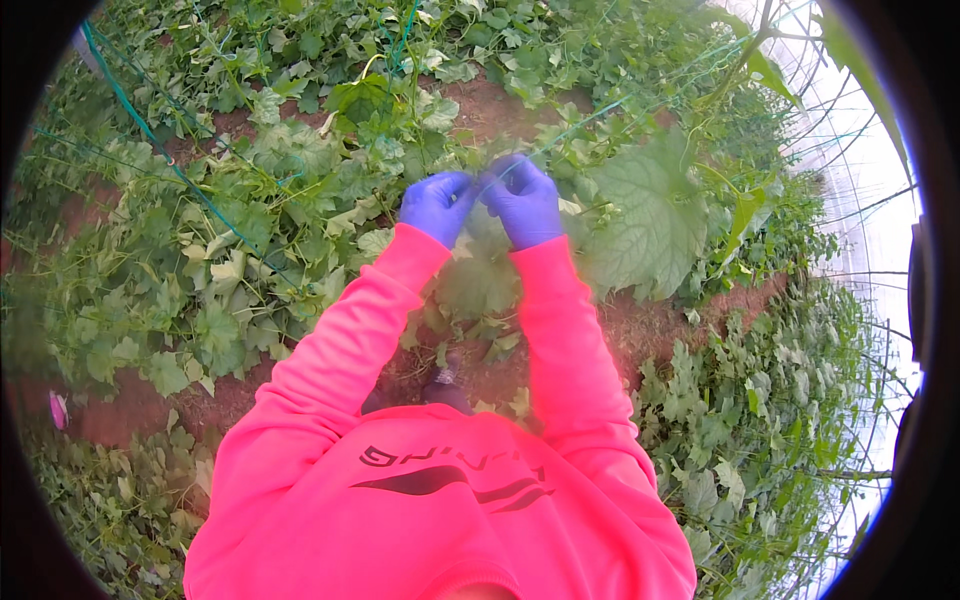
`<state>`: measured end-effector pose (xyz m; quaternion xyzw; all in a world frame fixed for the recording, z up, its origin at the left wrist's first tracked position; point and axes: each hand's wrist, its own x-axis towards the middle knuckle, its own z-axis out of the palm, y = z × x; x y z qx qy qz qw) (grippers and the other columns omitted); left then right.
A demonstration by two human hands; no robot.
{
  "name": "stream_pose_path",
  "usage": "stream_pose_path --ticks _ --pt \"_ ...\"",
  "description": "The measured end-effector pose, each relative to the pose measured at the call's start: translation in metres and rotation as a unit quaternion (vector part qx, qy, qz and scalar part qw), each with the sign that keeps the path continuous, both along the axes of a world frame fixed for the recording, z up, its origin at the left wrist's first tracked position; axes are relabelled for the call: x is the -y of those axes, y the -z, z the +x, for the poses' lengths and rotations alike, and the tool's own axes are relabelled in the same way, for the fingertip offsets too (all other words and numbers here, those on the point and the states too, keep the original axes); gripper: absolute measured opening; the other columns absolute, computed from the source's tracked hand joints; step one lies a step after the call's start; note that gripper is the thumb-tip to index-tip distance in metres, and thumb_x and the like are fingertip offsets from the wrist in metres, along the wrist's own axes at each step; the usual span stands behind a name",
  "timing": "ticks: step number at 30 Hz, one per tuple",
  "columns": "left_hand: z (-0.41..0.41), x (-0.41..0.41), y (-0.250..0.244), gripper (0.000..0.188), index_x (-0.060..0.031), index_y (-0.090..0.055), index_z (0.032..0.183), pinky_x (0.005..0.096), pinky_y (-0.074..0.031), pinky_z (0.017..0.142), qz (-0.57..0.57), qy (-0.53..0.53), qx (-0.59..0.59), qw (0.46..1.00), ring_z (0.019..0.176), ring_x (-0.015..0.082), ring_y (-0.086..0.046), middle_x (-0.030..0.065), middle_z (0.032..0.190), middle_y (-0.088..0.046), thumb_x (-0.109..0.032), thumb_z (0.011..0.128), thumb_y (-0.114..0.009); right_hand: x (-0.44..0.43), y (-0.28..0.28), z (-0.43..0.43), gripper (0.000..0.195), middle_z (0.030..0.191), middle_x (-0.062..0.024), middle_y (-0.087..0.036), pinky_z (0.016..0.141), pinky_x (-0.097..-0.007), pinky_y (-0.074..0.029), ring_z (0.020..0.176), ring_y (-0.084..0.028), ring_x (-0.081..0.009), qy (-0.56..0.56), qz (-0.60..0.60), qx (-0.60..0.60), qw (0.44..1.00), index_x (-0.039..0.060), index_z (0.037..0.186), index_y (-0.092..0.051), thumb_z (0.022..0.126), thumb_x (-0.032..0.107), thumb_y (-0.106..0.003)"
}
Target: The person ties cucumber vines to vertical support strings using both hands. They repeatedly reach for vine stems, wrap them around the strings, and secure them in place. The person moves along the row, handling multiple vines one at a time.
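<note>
Both my hands wear blue-purple gloves and meet in front of my chest, fingertips almost together. My left hand [437, 206] has its thumb and fingers pinched beside a thin green twine [574, 127] that runs up to the right. Fingers bent, my right hand [523, 201] pinches around the lower end of that twine. A thin plant stem seems to pass between the hands, but it is blurred. Just right of my right hand hangs a large green leaf [649, 217], close to the camera.
Leafy vines [217, 315] spread over reddish soil [487, 105]. Another teal twine [191, 187] slants down on the left. White sheeting behind a net of thin lines [862, 195] rises at the right. Bare soil [660, 326] runs between the plant rows, near my shoe [446, 375].
</note>
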<state>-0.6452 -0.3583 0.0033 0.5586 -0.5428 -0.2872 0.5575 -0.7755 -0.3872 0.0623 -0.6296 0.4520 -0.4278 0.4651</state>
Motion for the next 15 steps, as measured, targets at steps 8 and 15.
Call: stream_pose_path --ticks 8,15 --pt "-0.006 -0.007 -0.001 0.022 0.0033 -0.066 0.096 0.031 -0.049 0.063 0.0 0.024 0.065 0.998 0.066 0.0196 -0.061 0.0134 0.081 -0.066 -0.015 0.085 -0.068 -0.014 -0.003 -0.02 0.014 0.07 -0.0031 -0.059 0.052 -0.0213 -0.043 0.056 -0.053 -0.0074 0.062 0.011 0.157 0.986 0.0029 0.102 -0.059 0.089 0.007 -0.056" --pt "-0.001 -0.016 0.058 0.018 0.0037 -0.065 0.098 0.0279 -0.048 0.059 0.101 0.046 0.006 0.994 0.063 0.0133 -0.061 0.0094 0.08 -0.066 -0.011 0.087 -0.066 -0.059 0.027 -0.046 0.022 0.075 -0.0066 -0.065 0.055 -0.0218 -0.045 0.059 -0.057 -0.0092 -0.076 0.139 0.107 0.981 -0.0017 0.106 -0.063 0.096 0.015 -0.053"
